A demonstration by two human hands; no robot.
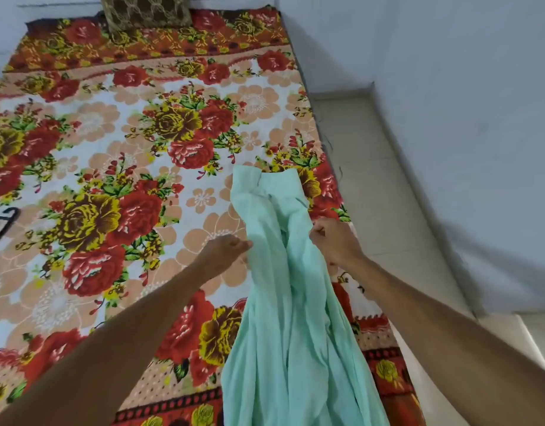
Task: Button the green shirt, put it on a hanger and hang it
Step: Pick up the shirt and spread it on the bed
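The pale green shirt (283, 302) hangs bunched in long folds over the right part of the bed, its upper end flopped over near the bed's right edge. My left hand (225, 252) pinches the shirt's left edge with curled fingers. My right hand (334, 241) grips the shirt's right edge in a closed fist. Both hands hold the cloth up at about the same height, a shirt's width apart. No buttons are visible in the folds. A black hanger (2, 224) lies at the far left edge of the bed, mostly cut off by the frame.
The bed is covered by a floral sheet (136, 167) with red and yellow roses. A brown patterned pillow (145, 10) sits at the head. A narrow strip of tiled floor (378, 192) runs between the bed's right side and a pale wall (464, 87).
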